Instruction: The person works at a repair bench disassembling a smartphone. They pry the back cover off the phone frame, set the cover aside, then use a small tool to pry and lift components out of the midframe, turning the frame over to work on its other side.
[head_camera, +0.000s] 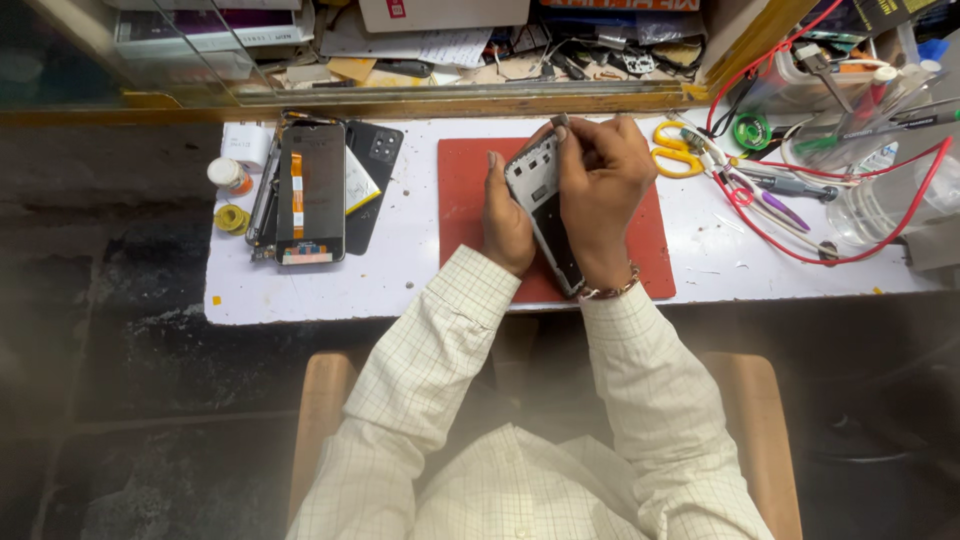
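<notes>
An opened phone frame, tilted on edge, stands over the red mat.

Matt red rubbery mat; scuffed white tabletop; glossy black phone frame; checked cloth sleeves.

One view only, from a camera on the person's head, looking almost straight down. It sits well above the white worktable, far enough to take in the table's whole near edge and the dark floor on both sides. The person's own checked shirt sleeves fill the bottom middle, running up into frame, so the lens faces forward and down over the chest. The red mat lies near centre, slightly above the middle. The top edge catches a cluttered shelf behind the table; the right side takes in red wires and tools. Wide angle, edges bowed and hazy. No second view to compare.
</notes>
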